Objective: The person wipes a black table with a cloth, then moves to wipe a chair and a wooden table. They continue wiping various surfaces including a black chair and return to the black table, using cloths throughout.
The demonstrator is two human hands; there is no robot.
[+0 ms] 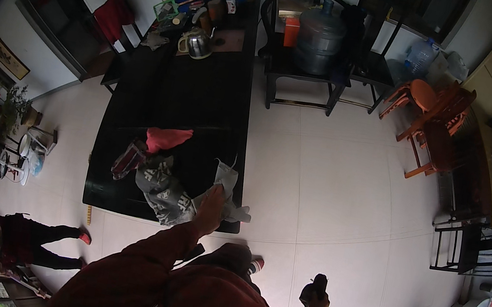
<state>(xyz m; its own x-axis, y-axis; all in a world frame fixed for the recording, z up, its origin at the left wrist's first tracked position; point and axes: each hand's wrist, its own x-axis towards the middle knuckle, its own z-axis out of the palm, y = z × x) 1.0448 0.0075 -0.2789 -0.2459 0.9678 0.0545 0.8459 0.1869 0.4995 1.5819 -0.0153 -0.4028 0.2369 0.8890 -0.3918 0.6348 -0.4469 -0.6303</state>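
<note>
My left hand rests on light grey cloth and a white face mask at the near right corner of the black table; whether its fingers grip anything is unclear. Beside it lies a grey patterned cloth. Past that are a pink cloth and a clear bag with dark red contents. Out to the right, above the floor, my right hand is closed around a dark object whose kind I cannot tell.
A steel kettle stands at the table's far end. Beyond the table, a black armchair bears a large water bottle. Orange-brown chairs stand at the right. Another person is at the lower left.
</note>
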